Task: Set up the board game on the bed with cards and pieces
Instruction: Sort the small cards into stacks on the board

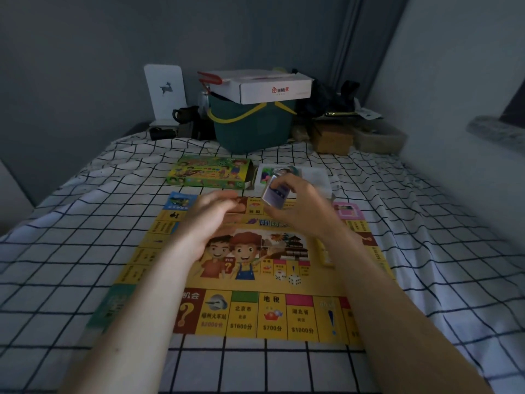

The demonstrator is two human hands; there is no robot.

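Nearest you, the game board (pixel 244 280) lies flat and unfolded on the checked bed sheet (pixel 85 251), its near edge running across the lower middle of the view and its far edge under your hands; it looks like thin printed card, light and easily creased on the soft bedding, so judge it best shifted by two opposite edges. Above the far half of the board, your left hand (pixel 211 211) hovers with fingers loosely extended, holding nothing. To its right, your right hand (pixel 298 206) pinches a small deck of cards (pixel 275 193) between thumb and fingers, tilted and lifted clear of the board. The deck is likely light, smooth and apt to fan or slip, so take it by its long edges. Just beyond the board's far edge lie the green game box (pixel 208 172) to the left and an open white tray (pixel 295 176) of pieces to the right; its contents are too blurred to name. The sheet left and right of the board offers room for card piles. Farthest off, a green bin (pixel 250 126) carrying a white carton (pixel 261 86) marks the end of the bed, and a wall closes the right side.
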